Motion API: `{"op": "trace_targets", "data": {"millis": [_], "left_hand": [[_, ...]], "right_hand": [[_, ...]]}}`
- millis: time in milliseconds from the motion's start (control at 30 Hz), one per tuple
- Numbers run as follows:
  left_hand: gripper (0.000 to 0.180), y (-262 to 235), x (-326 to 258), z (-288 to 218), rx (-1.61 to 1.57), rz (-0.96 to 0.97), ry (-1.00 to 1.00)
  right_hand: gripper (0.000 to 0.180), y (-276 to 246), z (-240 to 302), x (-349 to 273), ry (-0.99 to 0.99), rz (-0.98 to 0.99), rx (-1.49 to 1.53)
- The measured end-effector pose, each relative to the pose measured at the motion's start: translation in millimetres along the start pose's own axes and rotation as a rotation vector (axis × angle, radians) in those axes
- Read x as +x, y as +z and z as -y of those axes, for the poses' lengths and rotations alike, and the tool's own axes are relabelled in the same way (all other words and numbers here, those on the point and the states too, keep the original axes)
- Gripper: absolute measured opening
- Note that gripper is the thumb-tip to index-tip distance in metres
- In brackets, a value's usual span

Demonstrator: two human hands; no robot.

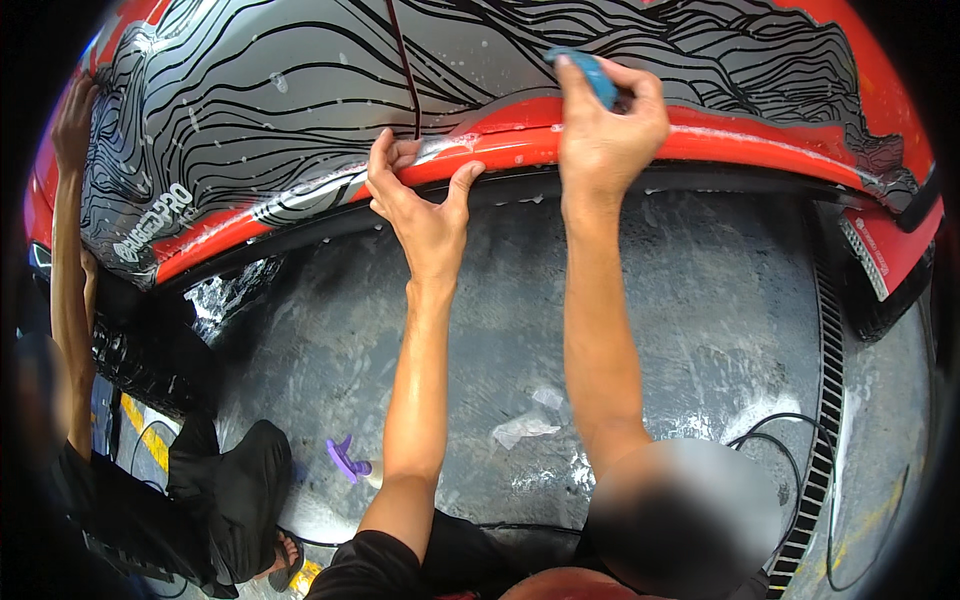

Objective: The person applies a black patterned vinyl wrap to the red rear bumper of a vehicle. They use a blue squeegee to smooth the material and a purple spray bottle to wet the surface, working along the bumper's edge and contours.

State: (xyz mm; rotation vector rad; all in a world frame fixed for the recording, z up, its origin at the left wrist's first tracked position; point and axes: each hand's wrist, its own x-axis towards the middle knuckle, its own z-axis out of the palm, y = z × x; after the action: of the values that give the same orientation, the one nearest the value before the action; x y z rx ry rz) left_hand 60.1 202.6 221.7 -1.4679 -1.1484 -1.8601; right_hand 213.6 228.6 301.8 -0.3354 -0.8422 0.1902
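Across the top stretches the lower side of a red car (700,145), with a grey film (270,75) patterned in wavy black lines on its panels. White suds streak its lower edge, and droplets dot the film. My right hand (612,140) is closed around a small blue squeegee (590,75), slightly blurred, against the film to the right of the door seam (404,60). To the left of that seam, my left hand (425,205) rests at the red sill, fingers spread and thumb apart, holding nothing. The fingers partly cover the film's lower edge there.
At the left, a co-worker in black has a hand (72,120) on the car's end. A purple spray trigger (345,460) and crumpled clear plastic (525,430) are on the wet grey floor (500,330). Right: a drain grate (825,380), black hose (790,425) and red mud flap (895,250).
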Motion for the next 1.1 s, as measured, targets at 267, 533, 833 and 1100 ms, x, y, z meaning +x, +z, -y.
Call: {"op": "trace_targets", "data": {"millis": [267, 533, 833, 1100], "left_hand": [[0.105, -1.9, -2.6, 1.0, -0.032, 0.029, -0.049], [0.103, -0.9, -0.3, -2.1, 0.017, 0.001, -0.001], [0.104, 0.6, -2.8, 2.1, -0.032, 0.029, -0.035], [0.103, 1.2, -1.5, -0.4, 0.012, -0.012, 0.006]], "right_hand": [[0.028, 1.4, 5.1, -0.2, 0.058, -0.054, 0.040], [0.026, -4.8, 3.0, 4.4, 0.111, -0.092, 0.072], [0.026, -2.1, 0.6, 2.4, 0.068, -0.036, 0.013], [0.025, 4.4, 4.9, -7.6, 0.029, 0.042, -0.031]]}}
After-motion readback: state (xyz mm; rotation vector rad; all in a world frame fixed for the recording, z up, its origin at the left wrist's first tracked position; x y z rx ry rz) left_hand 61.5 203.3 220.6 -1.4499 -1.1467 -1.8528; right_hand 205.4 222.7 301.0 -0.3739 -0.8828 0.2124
